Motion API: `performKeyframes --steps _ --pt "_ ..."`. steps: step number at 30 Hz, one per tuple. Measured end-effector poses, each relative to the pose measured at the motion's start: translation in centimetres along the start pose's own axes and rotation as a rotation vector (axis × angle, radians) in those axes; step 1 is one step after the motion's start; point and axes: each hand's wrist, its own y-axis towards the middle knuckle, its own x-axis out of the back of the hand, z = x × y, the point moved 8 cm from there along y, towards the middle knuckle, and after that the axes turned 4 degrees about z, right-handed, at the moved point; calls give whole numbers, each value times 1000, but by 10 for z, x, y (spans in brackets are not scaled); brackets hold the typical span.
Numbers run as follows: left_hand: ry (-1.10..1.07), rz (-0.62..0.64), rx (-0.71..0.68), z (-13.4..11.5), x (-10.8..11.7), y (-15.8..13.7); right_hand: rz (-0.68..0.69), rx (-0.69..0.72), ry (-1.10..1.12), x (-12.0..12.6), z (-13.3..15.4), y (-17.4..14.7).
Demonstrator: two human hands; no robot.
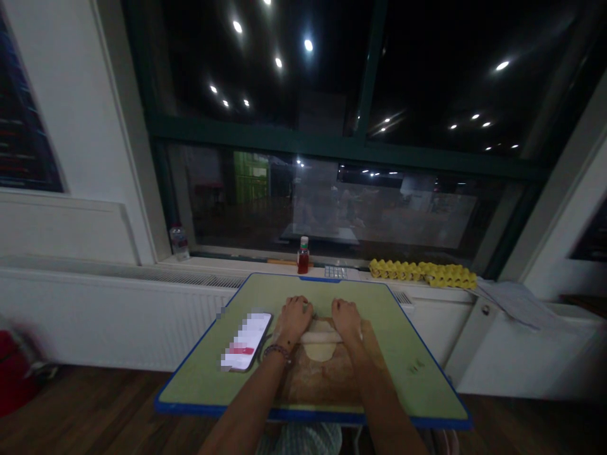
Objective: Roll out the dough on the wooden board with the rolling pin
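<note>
A pale rolling pin (320, 337) lies crosswise over a thin, flattened piece of dough (319, 352) on a brown wooden board (327, 382). My left hand (294, 318) is closed over the pin's left end, fingers curled forward. At the other end, my right hand (348, 317) is curled over the pin in the same way. Both ends of the pin are hidden under my hands. Part of the dough shows on the near side of the pin, between my forearms. Flour-like marks dust the board.
The board rests on a small green table (412, 385) with a blue edge. A lit phone (246, 341) lies left of my left hand. Beyond, the windowsill holds a red sauce bottle (303, 258), a clear bottle (179, 242) and yellow egg trays (422, 273).
</note>
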Motion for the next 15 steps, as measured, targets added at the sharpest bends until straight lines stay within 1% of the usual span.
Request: performKeyframes --steps 3,6,9,12,15 --pt "10 12 -6 0 -2 -1 -3 -30 10 0 -2 -6" --pt "33 65 19 0 -7 -2 -3 -36 23 -2 -3 -16" --pt "78 110 48 1 -11 -5 -1 -27 40 -5 -7 -33" --pt "110 121 43 0 -12 -9 9 -3 65 -9 -10 -48" --pt "120 110 9 -2 -13 -10 37 12 94 -11 -8 -44"
